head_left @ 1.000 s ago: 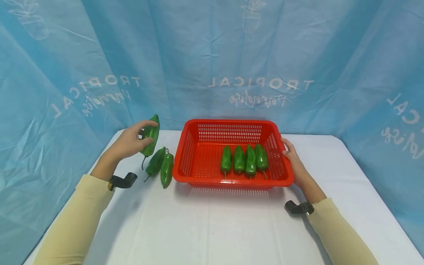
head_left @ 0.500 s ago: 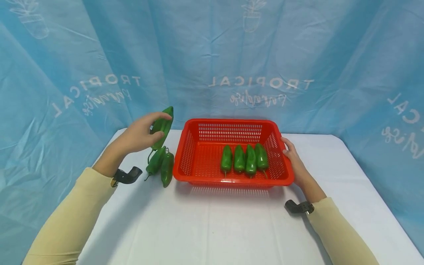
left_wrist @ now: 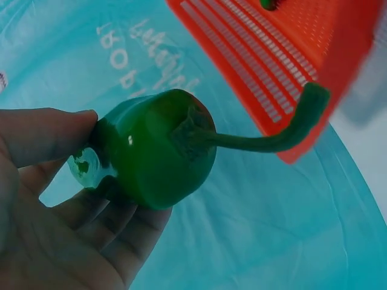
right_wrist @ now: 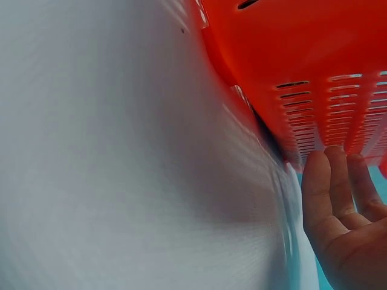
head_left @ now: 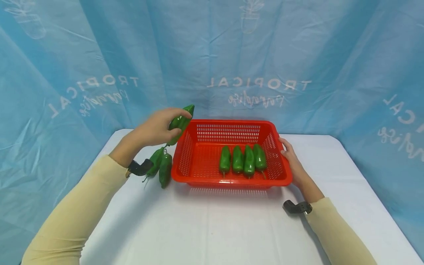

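Note:
My left hand holds a large green chili pepper between thumb and fingers, raised beside the left rim of a red plastic basket. In the left wrist view the stem end of this chili pepper faces the camera, its curved stem reaching toward the basket. My right hand grips the basket's right rim; the right wrist view has its fingers against the slotted outer wall, the thumb hidden there. Inside the basket, several green chili peppers lie side by side on the right half.
Two more green chili peppers, one slanted and one nearly upright in view, lie on the white-covered table left of the basket. Blue printed curtains close off the back and sides.
My left hand has lifted the chili pepper and carried it right, from above the loose peppers to the basket's left rim. My right hand stays on the basket, which stands still.

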Demonstrator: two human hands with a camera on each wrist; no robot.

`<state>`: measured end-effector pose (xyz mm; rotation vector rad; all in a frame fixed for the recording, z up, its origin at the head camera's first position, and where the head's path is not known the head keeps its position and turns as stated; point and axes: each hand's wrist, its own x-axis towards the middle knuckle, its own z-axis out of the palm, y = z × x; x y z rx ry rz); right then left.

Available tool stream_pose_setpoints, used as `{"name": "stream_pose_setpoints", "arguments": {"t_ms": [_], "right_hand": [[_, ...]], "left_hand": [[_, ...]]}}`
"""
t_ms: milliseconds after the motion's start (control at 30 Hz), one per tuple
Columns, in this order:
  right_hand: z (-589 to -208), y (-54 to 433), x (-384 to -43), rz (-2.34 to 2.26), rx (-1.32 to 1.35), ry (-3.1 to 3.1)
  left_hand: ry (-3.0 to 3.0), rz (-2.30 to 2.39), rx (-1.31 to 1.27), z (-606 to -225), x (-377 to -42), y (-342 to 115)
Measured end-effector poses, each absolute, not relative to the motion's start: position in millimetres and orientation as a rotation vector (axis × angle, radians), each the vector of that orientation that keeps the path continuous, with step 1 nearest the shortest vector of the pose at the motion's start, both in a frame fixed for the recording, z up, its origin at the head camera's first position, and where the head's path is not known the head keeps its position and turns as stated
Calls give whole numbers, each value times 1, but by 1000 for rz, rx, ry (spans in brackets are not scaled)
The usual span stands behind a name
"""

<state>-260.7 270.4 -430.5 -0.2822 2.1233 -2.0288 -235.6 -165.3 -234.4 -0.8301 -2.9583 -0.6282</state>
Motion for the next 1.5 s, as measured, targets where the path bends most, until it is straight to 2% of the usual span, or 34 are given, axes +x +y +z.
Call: {"name": "stream_pose_setpoints", "arguments": {"t_ms": [467, 1000, 1500], "right_hand": [[-440, 273, -257, -1992, -283, 2150], [-437, 272, -259, -2021, -301, 2128], [-433, 271, -262, -2027, -301, 2133]], "left_hand": [[-3006, -724, -994, -234, -265, -111], [-3104, -928, -882, -275, -288, -98], [-3168, -1041, -676, -306, -309, -95]]}}
